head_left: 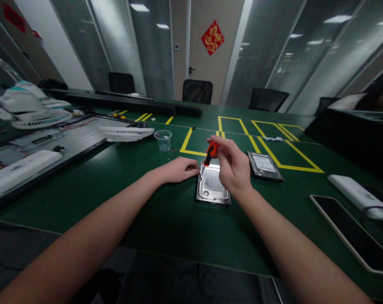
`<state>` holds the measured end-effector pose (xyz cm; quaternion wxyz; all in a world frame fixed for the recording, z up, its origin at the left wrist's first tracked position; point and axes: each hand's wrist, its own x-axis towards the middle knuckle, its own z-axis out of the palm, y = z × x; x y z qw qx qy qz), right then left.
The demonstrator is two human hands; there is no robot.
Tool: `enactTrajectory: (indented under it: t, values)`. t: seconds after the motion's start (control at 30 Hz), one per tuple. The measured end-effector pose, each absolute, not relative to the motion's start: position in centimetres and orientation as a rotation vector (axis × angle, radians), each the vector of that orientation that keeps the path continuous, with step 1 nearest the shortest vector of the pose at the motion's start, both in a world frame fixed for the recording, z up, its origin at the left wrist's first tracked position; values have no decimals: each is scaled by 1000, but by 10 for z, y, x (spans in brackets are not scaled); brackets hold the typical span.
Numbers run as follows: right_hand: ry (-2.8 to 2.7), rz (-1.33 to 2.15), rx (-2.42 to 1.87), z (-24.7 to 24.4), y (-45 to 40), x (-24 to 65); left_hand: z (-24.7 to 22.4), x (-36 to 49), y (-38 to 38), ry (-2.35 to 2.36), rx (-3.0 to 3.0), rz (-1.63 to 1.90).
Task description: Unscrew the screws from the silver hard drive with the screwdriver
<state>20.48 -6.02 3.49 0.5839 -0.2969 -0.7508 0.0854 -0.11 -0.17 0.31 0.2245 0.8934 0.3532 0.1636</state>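
A silver hard drive (212, 185) lies flat on the green table in front of me, label side up. My right hand (235, 166) is closed around a red and black screwdriver (211, 153), which tilts down so that its shaft reaches the drive's upper left edge. At that same edge, my left hand (182, 169) has its fingers bent together against the side of the drive. Part of the drive is hidden behind my right hand. To the right of this hand lies a second hard drive (265, 166), also flat.
A clear plastic cup (163, 141) stands beyond my left hand, near a white fan grille (124, 133). Yellow tape (301, 169) marks boxes on the table. A phone (353, 232) and a white device (359, 196) lie right. A large panel (83, 145) occupies the left.
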Motion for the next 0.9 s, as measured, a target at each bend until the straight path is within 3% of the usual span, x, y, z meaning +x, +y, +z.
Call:
enactTrajectory:
  t: [0.9]
  values:
    - [-1700, 122, -710, 39, -60, 201, 5, -2, -2, 965, 2476, 439]
